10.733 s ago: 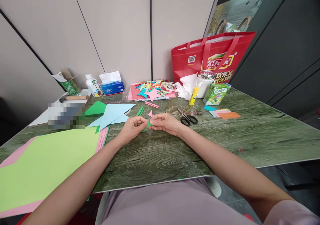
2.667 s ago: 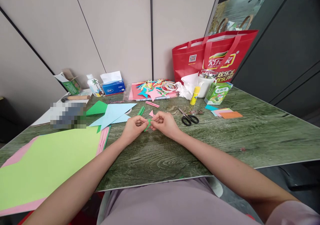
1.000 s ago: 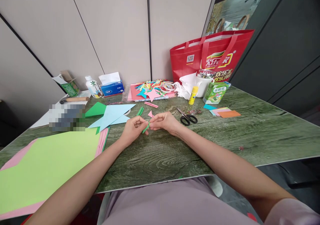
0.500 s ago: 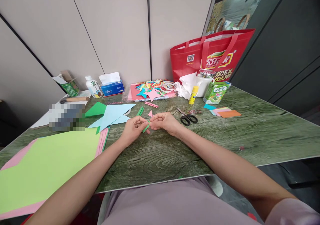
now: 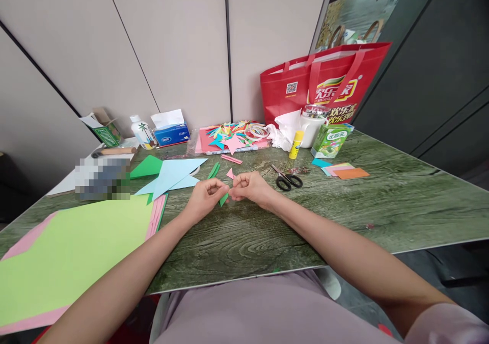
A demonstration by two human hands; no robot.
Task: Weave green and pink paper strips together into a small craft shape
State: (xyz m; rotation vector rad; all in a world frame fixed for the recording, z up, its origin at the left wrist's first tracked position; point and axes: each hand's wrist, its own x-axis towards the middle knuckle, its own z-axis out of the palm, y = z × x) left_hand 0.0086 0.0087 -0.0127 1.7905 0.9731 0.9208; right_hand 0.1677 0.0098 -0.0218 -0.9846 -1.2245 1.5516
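Note:
My left hand (image 5: pixel 205 197) and my right hand (image 5: pixel 250 188) meet over the middle of the green wood-grain table (image 5: pixel 382 201). Both pinch a small folded green paper strip (image 5: pixel 223 199), fingers curled round it. Just beyond my hands lie a loose green strip (image 5: pixel 214 170) and a small pink paper scrap (image 5: pixel 229 174). Black-handled scissors (image 5: pixel 284 179) rest on the table to the right of my right hand.
Large light-green and pink sheets (image 5: pixel 72 252) cover the near left. Light-blue cut paper (image 5: pixel 171 175) lies behind them. At the back stand a pile of coloured paper shapes (image 5: pixel 233 135), a tissue box (image 5: pixel 171 129), a glue stick (image 5: pixel 293 146), a green carton (image 5: pixel 330 140) and a red bag (image 5: pixel 324 86).
My fingers have shifted slightly on the green strip, which now points lower between my hands. The hands stay in the same place.

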